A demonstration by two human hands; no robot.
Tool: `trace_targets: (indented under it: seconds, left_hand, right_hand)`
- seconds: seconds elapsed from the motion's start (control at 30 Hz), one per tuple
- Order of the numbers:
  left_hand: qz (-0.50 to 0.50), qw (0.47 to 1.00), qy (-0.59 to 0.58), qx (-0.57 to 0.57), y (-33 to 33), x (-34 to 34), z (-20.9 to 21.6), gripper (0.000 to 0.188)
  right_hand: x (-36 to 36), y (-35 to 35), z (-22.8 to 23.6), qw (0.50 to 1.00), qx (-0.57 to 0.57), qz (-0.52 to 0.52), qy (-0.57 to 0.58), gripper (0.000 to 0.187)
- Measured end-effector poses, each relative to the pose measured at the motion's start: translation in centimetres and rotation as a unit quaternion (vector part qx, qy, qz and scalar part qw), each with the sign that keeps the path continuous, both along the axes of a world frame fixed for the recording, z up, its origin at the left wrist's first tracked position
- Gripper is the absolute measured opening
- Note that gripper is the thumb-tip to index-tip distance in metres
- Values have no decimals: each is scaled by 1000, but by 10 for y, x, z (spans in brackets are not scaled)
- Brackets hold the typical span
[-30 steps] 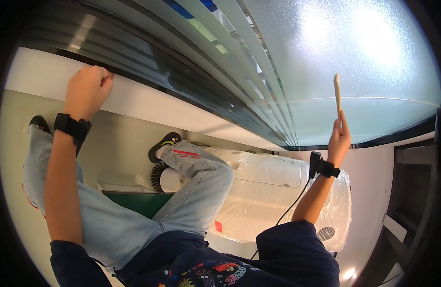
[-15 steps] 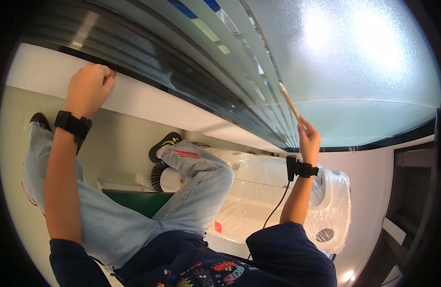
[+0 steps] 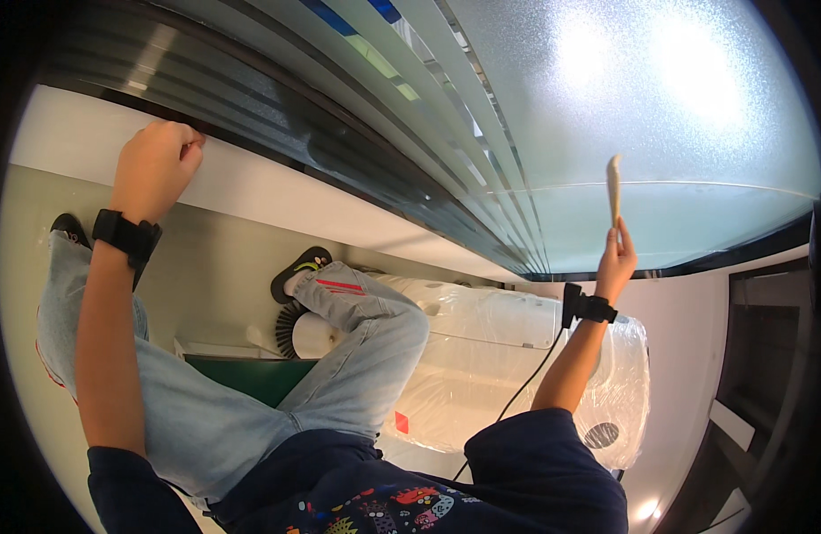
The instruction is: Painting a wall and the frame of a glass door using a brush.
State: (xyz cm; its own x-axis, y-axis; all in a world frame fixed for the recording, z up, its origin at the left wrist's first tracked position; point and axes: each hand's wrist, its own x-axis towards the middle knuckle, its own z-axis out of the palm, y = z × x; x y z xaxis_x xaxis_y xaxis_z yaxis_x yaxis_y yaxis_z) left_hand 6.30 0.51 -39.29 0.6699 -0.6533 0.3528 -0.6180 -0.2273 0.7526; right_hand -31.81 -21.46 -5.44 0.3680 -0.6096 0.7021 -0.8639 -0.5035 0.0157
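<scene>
My right hand (image 3: 617, 265) is raised in front of a frosted glass pane (image 3: 695, 160). Its fingers pinch the lower end of a slim tan stick-like tool (image 3: 614, 191) with a wider, paler upper end. That tool stands nearly upright in the view; whether its tip touches the glass I cannot tell. At the left, my left hand (image 3: 157, 165) is closed in a fist by the white ledge (image 3: 277, 191), its fingertips near the dark frame strip (image 3: 250, 147). What the fist holds, if anything, is hidden. Black bands (image 3: 125, 236) circle both wrists.
Clear stripes cross the glass left of the frosted area. Below my right arm lies a large white object (image 3: 482, 356) in clear plastic wrap. A black cable (image 3: 528, 383) runs from the right wristband. My legs straddle a dark green surface (image 3: 250, 378) beside a round black-bristled brush (image 3: 290, 334).
My right hand has moved right and slightly down, away from the clear stripes. The tan tool has swung from leaning left to nearly upright. My left hand has shifted slightly left.
</scene>
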Motion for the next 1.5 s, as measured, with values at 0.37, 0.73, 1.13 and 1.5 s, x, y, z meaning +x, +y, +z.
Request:
trace_targets:
  seconds: [0.37,0.73,1.13,1.5]
  left_hand:
    - [-7,1000,7,26,4,0,3,13]
    - [-10,1000,4,18,4,0,0,15]
    - [-30,999,-9,28,3,2,-2,17]
    - [-35,997,20,65,9,3,5,16]
  right_hand:
    - [-19,-17,-85,978,190,-12,84,25]
    - [-40,-27,16,994,-19,42,-95,27]
    - [-58,-37,-70,978,190,50,-66,26]
    - [-83,-59,-41,988,63,2,-140,27]
